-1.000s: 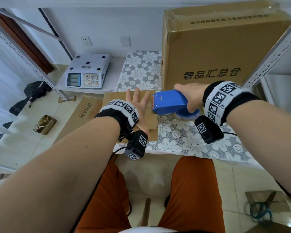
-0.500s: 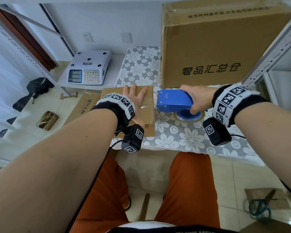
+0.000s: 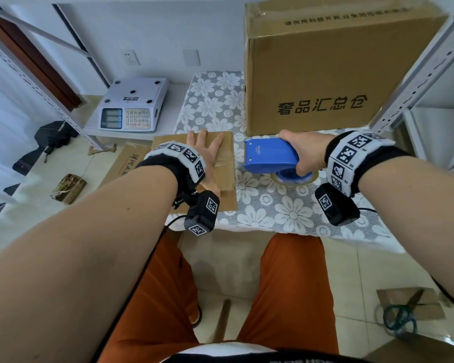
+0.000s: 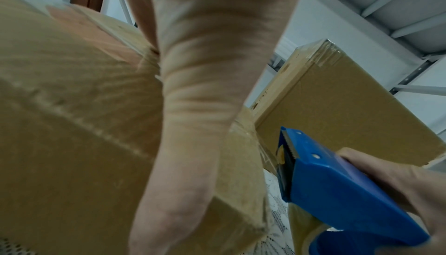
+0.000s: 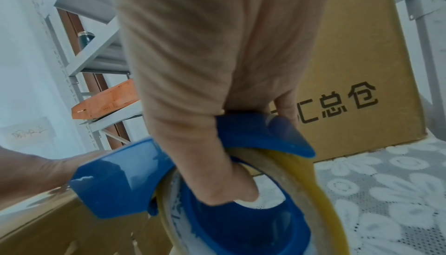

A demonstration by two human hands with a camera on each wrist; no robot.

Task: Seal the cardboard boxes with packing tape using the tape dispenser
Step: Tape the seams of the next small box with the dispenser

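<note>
A small flat cardboard box [image 3: 227, 163] lies at the table's left edge, with a shiny strip of tape across its top. My left hand [image 3: 207, 145] lies flat on it with straight fingers, and the same box [image 4: 72, 125] fills the left wrist view. My right hand [image 3: 303, 150] grips the blue tape dispenser [image 3: 269, 157], which hovers just right of the box with its toothed end toward it. The dispenser [image 5: 115, 181] carries a roll of clear tape [image 5: 311, 179]; my thumb is hooked through its core. The dispenser [image 4: 337, 188] also shows in the left wrist view.
A large taped cardboard box [image 3: 338, 66] stands upright at the back of the flower-patterned table [image 3: 286, 213]. A white scale [image 3: 133, 106] sits on a low shelf to the left. Metal shelving [image 3: 417, 74] rises on the right. Cardboard pieces lie on the floor.
The dispenser has drawn away to the right, off the small box's edge. My left hand stays flat on the box. The view has shifted slightly.
</note>
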